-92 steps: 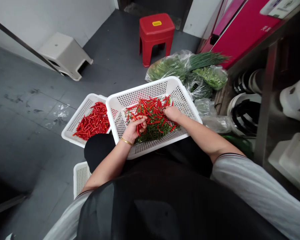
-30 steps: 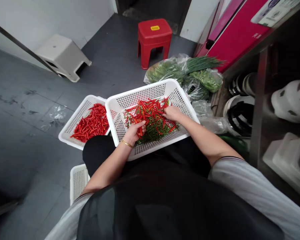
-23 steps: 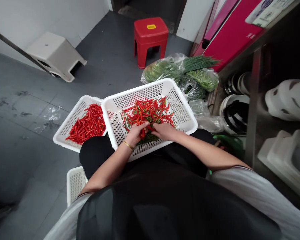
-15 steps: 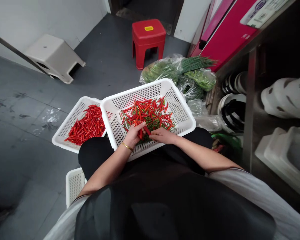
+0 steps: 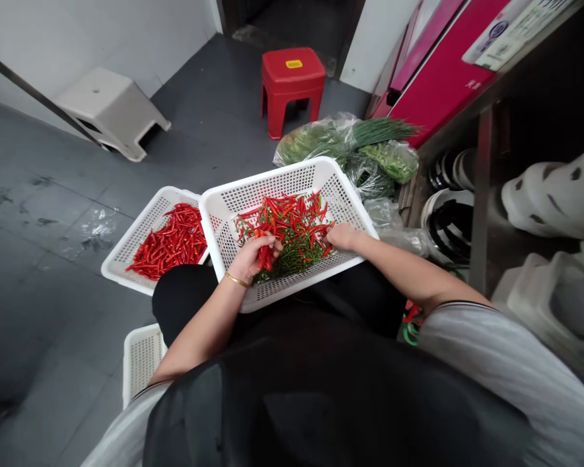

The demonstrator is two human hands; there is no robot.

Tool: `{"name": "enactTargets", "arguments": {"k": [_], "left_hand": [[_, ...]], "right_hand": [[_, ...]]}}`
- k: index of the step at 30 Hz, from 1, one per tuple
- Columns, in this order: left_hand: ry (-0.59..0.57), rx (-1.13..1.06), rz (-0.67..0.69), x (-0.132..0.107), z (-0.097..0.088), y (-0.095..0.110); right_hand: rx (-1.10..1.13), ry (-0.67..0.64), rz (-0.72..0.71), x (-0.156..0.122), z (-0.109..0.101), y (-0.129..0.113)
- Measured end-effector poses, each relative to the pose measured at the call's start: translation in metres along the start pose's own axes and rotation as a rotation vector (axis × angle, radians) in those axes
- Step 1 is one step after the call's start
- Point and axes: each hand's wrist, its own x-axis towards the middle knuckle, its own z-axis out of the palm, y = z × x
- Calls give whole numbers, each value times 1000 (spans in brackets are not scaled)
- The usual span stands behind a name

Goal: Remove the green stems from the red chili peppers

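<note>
On my lap rests a white perforated plastic basket with red chili peppers and many green stems inside. My left hand, with a gold bracelet at the wrist, is closed around several red chilies over the basket's near left part. At the right side of the pile, my right hand has its fingers pinched on a red chili; its fingertips are partly hidden among the peppers. To the left, a second white basket holds a heap of red chilies.
Another white basket stands at lower left. Bagged green vegetables lie beyond my lap, near a red stool. A pale stool leans by the wall. Shelving with white containers runs along the right.
My right hand has moved away from my left, rightward to the edge of the chili pile. My left hand has shifted slightly left, still holding its chilies. The view has shifted a little.
</note>
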Motion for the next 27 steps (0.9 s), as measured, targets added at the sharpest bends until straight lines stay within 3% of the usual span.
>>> {"name": "enactTargets", "arguments": {"k": [5,8,10,13,17,20,22,24,25,27], "left_hand": [[121,65,-67,10,10,-17],[136,106,6,13,23,-26],[141,193,95,11,30,-27],[111,491,266,0,36,-24],[19,712,414,-18,41,-15],[67,490,363,-25,45,-9],[106,215,312,-25,47,-5],[91,-10,237,-20,46,-3],[89,-80,189,-17,45,-3],[127,-156,77,-9,39,-5]], "right_hand": [[328,119,-20,-15,-22,-6],[596,209,-149,-29,-38,-33],[624,234,-195,-35,-40,-57],[750,56,-193,-36,-34,-84],[1129,-216,-158,-40,-28,-92],[1231,-169,-301,-52,-36,-89],[1167,67,-375,-63,-45,-91],[969,338,-368,-71,-50,-99],[833,393,-376,-74,-51,-104],[579,320,-460,-74,-50,-111]]}}
